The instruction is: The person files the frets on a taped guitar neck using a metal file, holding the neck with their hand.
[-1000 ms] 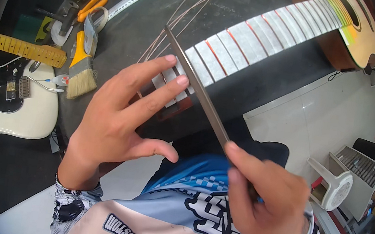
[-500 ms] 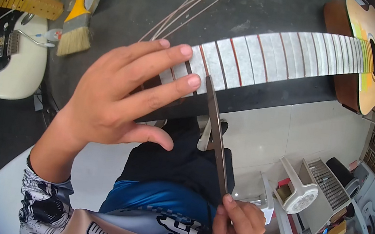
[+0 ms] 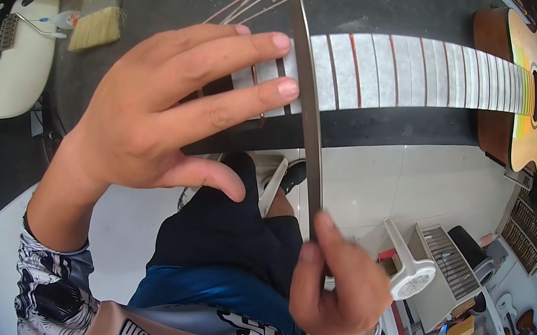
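A long, narrow, flat metal file (image 3: 312, 129) lies across the fretboard (image 3: 423, 73) of an acoustic guitar (image 3: 534, 145). My right hand (image 3: 340, 289) grips its near end between thumb and fingers; the far tip reaches past the board's far edge. Silver-grey strips cover the wood between the frets, and some frets look reddish-brown. My left hand (image 3: 154, 112) is spread open, palm down, over the neck's left part. Two of its fingertips rest on the covered board just left of the file. The headstock end is hidden beneath this hand.
A yellow-handled brush (image 3: 102, 17) lies on the dark workbench (image 3: 384, 10), beside a white electric guitar (image 3: 19, 74) at left. Loose strings (image 3: 256, 6) lie beyond the neck. On the floor side at right stand a white stool-like object (image 3: 407, 270) and a slotted rack (image 3: 449, 266).
My right hand has pushed the file away from me, so its tip now passes beyond the fretboard's far edge. My left hand keeps its spread pose. The whole view has shifted slightly.
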The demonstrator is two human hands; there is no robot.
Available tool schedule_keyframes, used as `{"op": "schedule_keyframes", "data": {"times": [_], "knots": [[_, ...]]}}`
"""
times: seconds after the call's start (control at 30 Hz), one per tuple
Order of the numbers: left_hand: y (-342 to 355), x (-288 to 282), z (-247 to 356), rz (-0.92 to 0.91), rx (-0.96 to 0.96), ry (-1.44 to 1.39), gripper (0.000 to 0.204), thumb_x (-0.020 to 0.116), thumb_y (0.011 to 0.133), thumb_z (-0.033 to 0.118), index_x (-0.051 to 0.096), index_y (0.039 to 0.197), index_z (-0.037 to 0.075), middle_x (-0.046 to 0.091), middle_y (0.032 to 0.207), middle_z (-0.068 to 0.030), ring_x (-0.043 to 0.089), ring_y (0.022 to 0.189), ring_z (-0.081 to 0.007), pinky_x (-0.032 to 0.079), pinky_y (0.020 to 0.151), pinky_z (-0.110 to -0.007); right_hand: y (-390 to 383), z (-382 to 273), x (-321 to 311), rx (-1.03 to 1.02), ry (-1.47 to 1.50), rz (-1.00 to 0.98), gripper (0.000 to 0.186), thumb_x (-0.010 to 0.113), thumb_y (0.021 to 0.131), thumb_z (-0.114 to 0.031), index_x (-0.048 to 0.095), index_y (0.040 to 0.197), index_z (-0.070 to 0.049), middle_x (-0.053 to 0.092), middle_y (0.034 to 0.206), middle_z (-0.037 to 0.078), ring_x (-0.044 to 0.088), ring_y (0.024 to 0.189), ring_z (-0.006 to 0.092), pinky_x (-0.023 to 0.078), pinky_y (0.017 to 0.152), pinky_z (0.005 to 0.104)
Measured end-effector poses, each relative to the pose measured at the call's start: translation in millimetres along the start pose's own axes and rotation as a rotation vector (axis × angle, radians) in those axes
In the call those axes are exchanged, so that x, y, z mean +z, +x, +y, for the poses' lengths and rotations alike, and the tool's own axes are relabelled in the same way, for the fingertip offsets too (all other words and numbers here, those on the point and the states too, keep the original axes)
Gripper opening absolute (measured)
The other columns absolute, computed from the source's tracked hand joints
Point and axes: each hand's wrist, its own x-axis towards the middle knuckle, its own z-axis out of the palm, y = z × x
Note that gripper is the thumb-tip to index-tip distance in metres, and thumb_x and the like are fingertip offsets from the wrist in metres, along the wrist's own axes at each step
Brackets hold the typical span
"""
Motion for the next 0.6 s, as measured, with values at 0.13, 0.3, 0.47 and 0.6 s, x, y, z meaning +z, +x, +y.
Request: {"op": "schedule_keyframes", "data": {"times": [0.13,0.3,0.47,0.6], "knots": [[1.5,-0.2,0.2,0.006,0.015,-0.003,0.082,0.065,0.080,0.071,0.070,0.129,0.006,0.058,0.140,-0.0233,0.062,0.118,-0.0415,0.051,0.100,-0.048,-53.5,-8.2,-22.1,0.037,-0.022,-0.039,0.048,0.070,0.072,0.009,0.070,0.120,0.003,0.065,0.068,0.009,0.060,0.052,0.0208,0.046,0.049,0.0292],[3.7,0.9,-2.0,-0.003,0.039,-0.016,0.082,0.064,0.080,0.072,0.070,0.129,0.006,0.057,0.140,-0.0236,0.062,0.118,-0.0414,0.051,0.100,-0.049,-56.1,-17.8,-27.2,0.105,-0.087,-0.061,0.047,0.068,0.071,0.010,0.071,0.117,0.004,0.067,0.067,0.014,0.063,0.054,0.0260,0.048,0.052,0.0309],[0.9,-2.3,-1.7,-0.010,0.041,0.024,0.084,0.062,0.081,0.073,0.069,0.129,0.004,0.058,0.139,-0.0239,0.063,0.119,-0.0417,0.051,0.101,-0.049,17.1,-10.9,-5.0,0.078,0.000,-0.055,0.039,0.069,0.078,0.011,0.072,0.117,0.004,0.072,0.077,0.016,0.065,0.056,0.0168,0.046,0.051,0.0250],[1.6,-0.2,-1.2,-0.005,0.045,0.027,0.085,0.062,0.081,0.073,0.069,0.129,0.003,0.059,0.138,-0.0243,0.063,0.118,-0.0420,0.051,0.101,-0.050,25.3,-4.1,5.7,0.021,0.016,0.034,0.044,0.071,0.077,0.010,0.071,0.120,0.004,0.069,0.074,0.011,0.060,0.053,0.0142,0.046,0.049,0.0251]]}}
